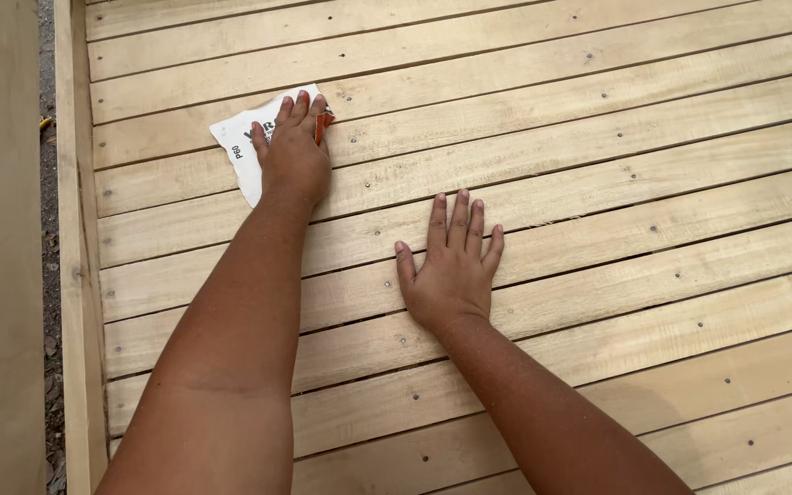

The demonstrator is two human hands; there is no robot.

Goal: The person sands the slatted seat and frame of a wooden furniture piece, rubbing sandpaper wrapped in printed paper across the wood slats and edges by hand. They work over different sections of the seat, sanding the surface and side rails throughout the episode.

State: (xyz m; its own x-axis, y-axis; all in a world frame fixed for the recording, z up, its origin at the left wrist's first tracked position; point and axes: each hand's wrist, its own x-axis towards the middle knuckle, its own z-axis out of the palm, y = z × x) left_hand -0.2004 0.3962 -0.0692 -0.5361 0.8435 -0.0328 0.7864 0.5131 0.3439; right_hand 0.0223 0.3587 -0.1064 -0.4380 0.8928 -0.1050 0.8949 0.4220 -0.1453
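While the left hand [293, 158] presses one sandpaper sheet [247, 147] flat, the right hand [451, 270] lies spread, empty, on slats [598, 165].

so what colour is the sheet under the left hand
The sheet is white on its upper face with dark print, and an orange edge shows by the fingers; seen in the head view.

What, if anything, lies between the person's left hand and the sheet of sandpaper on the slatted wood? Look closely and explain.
Nothing visible does. The left hand lies directly on the sandpaper sheet, pressing it flat against the wooden slats. The right hand rests apart on bare slats, fingers spread.
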